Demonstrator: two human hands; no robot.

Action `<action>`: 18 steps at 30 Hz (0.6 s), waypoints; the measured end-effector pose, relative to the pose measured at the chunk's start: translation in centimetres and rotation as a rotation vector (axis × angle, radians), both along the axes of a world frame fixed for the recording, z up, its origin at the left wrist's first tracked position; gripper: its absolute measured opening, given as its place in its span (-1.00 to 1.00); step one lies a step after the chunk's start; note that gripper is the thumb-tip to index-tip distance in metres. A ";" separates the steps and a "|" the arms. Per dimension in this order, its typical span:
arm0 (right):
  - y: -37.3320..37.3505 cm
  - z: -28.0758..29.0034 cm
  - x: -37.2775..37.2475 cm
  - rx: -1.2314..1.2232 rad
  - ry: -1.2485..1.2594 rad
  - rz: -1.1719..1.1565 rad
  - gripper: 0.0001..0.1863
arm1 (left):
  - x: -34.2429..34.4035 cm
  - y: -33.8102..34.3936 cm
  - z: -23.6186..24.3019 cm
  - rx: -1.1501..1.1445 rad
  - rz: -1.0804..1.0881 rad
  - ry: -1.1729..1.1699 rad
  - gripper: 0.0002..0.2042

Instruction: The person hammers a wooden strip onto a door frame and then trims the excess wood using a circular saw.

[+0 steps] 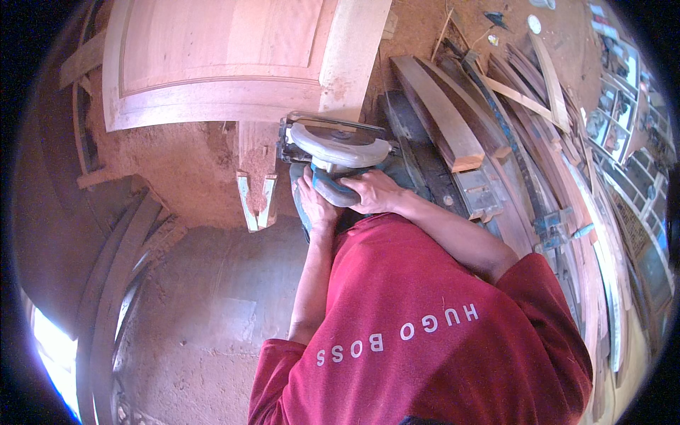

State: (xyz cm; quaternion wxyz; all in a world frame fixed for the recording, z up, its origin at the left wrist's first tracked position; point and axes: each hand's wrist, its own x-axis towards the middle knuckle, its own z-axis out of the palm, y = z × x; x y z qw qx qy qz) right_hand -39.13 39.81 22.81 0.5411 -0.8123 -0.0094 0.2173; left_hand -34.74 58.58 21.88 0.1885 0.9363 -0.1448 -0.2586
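Note:
A circular saw (340, 147) with a pale grey blade guard and a teal-and-black body is held in front of me. It sits at the near right corner of a panelled wooden door (219, 99). My left hand (317, 202) is closed against the saw's teal body, its fingertips partly hidden. Around the teal handle wraps my right hand (374, 191), also closed. The guard covers part of the blade, and I cannot tell whether the blade touches the wood. Below the door's near edge juts a notched wooden support (256, 191), dusted with sawdust.
Thick curved timbers (450, 120) lie to the right, beside a long stack of boards (595, 255). A metal clamp (556, 228) rests among them. Sawdust (170, 159) covers the ground under the door. Curved wooden pieces (117, 262) stand at the left, and metal frames (616, 106) are at the far right.

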 end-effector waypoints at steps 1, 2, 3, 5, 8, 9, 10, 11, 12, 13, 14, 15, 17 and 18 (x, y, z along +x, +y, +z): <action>0.0 -0.2 -0.1 -0.014 0.001 0.012 -0.46 | 0.0 -0.1 -0.1 -0.004 0.036 0.022 -0.20; 0.1 -0.4 -0.4 -0.007 0.008 0.008 -0.46 | -0.1 -0.1 -0.1 -0.009 0.072 0.044 -0.20; 0.1 -0.5 -0.3 0.000 0.012 0.005 -0.46 | 0.0 0.0 -0.2 -0.007 0.022 0.007 -0.19; 0.0 -0.6 -0.2 0.006 0.025 0.009 -0.45 | 0.1 0.1 -0.2 -0.004 -0.077 -0.066 -0.19; -0.2 0.0 0.0 0.002 0.050 0.019 -0.45 | -0.1 -0.2 0.0 -0.040 0.026 -0.006 -0.21; -0.2 -0.2 -0.1 0.004 0.049 0.022 -0.44 | 0.0 -0.5 0.3 -0.051 0.032 -0.013 -0.21; -0.1 -0.4 -0.1 0.007 0.048 0.026 -0.44 | 0.3 -0.8 0.7 -0.063 0.036 -0.021 -0.21; 0.0 -0.5 -0.2 0.005 0.039 0.021 -0.45 | 0.4 -1.0 0.9 -0.074 0.040 -0.028 -0.22; 0.0 -0.5 -0.2 0.004 0.031 0.016 -0.45 | 0.2 -0.8 0.5 -0.061 0.031 -0.027 -0.22; 0.1 -0.5 -0.2 0.002 0.022 0.011 -0.46 | 0.1 -0.4 0.0 -0.048 0.021 -0.026 -0.22; 0.1 -0.4 -0.2 0.003 0.015 0.002 -0.46 | -0.1 0.0 -0.4 -0.035 0.011 -0.025 -0.23; 0.1 -0.3 -0.1 0.003 0.007 -0.006 -0.47 | -0.1 0.0 -0.4 -0.033 0.018 -0.010 -0.22; -0.2 0.2 0.2 0.005 0.030 0.007 -0.46 | -0.1 0.0 -0.5 -0.030 0.032 0.021 -0.22; -0.5 0.8 0.8 0.007 0.059 0.027 -0.46 | -0.2 0.3 -0.9 -0.022 0.015 0.014 -0.23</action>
